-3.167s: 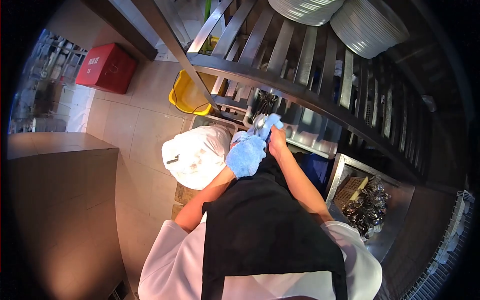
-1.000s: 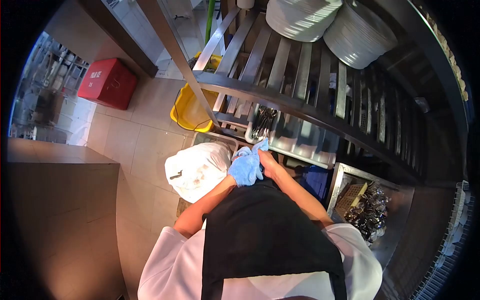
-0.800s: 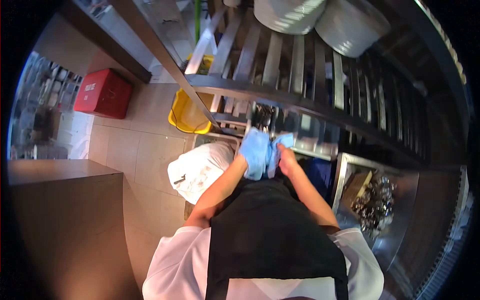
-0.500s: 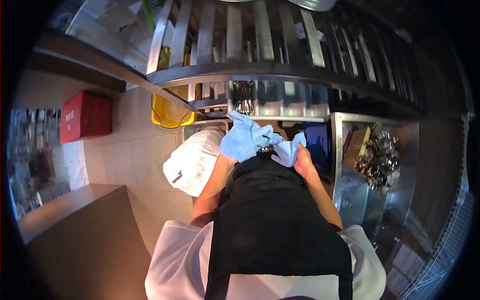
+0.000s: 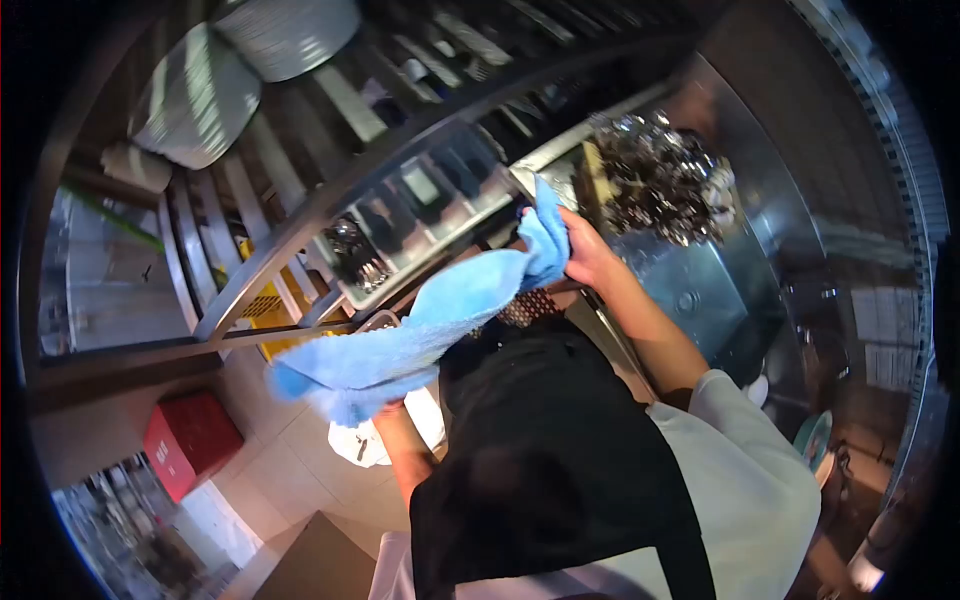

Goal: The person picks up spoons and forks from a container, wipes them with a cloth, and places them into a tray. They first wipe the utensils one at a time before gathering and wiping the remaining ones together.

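A blue cloth (image 5: 455,300) stretches in front of me, slanting from lower left to upper right. Its upper right end is bunched in my right hand (image 5: 590,250), closed around it beside the sink. My left hand (image 5: 393,408) grips the lower left part, most of its fingers hidden under the fabric. Just beyond the cloth is a grey compartment tray (image 5: 430,240), with metal cutlery (image 5: 352,255) standing in its left section. To the right of my right hand, a heap of shiny cutlery (image 5: 665,180) lies at the sink beside a yellowish rack (image 5: 597,175).
A metal slatted shelf (image 5: 350,105) with stacked white dishes (image 5: 195,95) crosses overhead. The steel sink basin (image 5: 690,300) is on the right. A red box (image 5: 192,443), a white bag (image 5: 357,443) and a yellow bin (image 5: 270,345) are at the lower left.
My view has turned to the right, toward the sink. The cloth, bunched between my hands before, is now spread wider, with my right hand farther up and my left hand lower.
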Action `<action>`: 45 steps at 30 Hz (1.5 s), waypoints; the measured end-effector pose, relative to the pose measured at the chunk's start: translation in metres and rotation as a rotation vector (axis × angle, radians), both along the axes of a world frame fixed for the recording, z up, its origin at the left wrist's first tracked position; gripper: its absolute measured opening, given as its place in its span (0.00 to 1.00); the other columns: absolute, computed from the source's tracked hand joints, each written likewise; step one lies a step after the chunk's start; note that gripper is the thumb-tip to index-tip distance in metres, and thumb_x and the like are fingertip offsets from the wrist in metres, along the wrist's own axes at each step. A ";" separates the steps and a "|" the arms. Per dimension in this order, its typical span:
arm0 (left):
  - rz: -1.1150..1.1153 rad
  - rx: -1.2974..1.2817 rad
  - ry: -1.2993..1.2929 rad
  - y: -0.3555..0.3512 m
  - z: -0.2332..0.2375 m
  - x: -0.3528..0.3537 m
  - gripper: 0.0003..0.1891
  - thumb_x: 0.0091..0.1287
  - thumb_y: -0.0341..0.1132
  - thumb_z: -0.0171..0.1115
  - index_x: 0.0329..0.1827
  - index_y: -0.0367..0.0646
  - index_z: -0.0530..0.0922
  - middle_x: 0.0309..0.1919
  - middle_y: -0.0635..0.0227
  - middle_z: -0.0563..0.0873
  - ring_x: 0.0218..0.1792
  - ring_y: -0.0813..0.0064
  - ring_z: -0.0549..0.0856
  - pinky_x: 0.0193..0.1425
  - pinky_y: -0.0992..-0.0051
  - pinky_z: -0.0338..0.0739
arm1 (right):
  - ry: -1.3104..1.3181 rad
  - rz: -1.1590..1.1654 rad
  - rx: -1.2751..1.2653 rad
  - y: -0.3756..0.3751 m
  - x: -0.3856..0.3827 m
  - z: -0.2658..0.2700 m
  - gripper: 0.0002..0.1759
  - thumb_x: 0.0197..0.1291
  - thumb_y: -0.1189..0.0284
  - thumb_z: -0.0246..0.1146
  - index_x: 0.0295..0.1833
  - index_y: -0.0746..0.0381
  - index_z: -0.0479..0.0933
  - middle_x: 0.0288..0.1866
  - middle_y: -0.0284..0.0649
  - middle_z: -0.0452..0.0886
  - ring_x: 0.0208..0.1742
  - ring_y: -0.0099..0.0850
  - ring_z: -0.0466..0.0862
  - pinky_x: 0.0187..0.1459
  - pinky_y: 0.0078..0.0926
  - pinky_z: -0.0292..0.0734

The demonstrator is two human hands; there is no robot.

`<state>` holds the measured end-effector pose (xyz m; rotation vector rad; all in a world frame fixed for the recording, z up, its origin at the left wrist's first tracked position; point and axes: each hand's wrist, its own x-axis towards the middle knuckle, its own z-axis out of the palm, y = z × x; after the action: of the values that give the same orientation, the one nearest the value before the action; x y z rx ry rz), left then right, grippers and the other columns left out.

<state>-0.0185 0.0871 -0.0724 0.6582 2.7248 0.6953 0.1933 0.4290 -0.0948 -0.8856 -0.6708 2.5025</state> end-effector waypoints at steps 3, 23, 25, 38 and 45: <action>0.015 -0.020 -0.030 -0.004 0.013 0.047 0.24 0.68 0.40 0.70 0.67 0.47 0.80 0.50 0.68 0.90 0.55 0.66 0.87 0.60 0.67 0.79 | -0.337 0.089 0.249 -0.020 0.056 0.001 0.23 0.79 0.57 0.58 0.62 0.65 0.81 0.55 0.39 0.87 0.54 0.31 0.88 0.61 0.36 0.83; -0.212 0.349 -0.083 0.036 0.036 0.211 0.25 0.66 0.38 0.71 0.68 0.47 0.80 0.53 0.66 0.89 0.57 0.64 0.87 0.61 0.66 0.79 | -1.098 0.083 1.472 0.074 0.177 0.047 0.54 0.57 0.80 0.65 0.88 0.50 0.48 0.73 0.62 0.70 0.66 0.65 0.78 0.65 0.54 0.76; -0.162 0.343 -0.085 0.024 0.036 0.218 0.25 0.66 0.38 0.71 0.68 0.47 0.80 0.54 0.65 0.89 0.57 0.64 0.87 0.61 0.66 0.79 | -1.138 0.217 1.405 0.084 0.170 0.053 0.55 0.57 0.77 0.67 0.88 0.50 0.47 0.73 0.64 0.70 0.65 0.66 0.78 0.67 0.55 0.75; 0.010 0.341 -0.091 0.005 0.043 0.269 0.26 0.65 0.37 0.72 0.68 0.47 0.81 0.56 0.64 0.89 0.58 0.63 0.86 0.62 0.65 0.79 | -0.982 0.094 1.566 0.105 0.154 0.027 0.37 0.64 0.75 0.70 0.75 0.35 0.70 0.67 0.56 0.70 0.58 0.56 0.84 0.61 0.47 0.80; -0.127 0.368 -0.091 0.039 0.054 0.259 0.27 0.64 0.36 0.72 0.68 0.47 0.81 0.57 0.63 0.88 0.59 0.62 0.86 0.63 0.64 0.79 | -1.131 0.044 1.621 0.122 0.152 0.006 0.20 0.69 0.65 0.64 0.65 0.39 0.76 0.49 0.51 0.84 0.52 0.58 0.86 0.51 0.56 0.80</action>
<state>0.2405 0.1260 -0.0185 0.8461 2.4665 1.1774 0.3451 0.5508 -0.0889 -1.2892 -2.3730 0.5055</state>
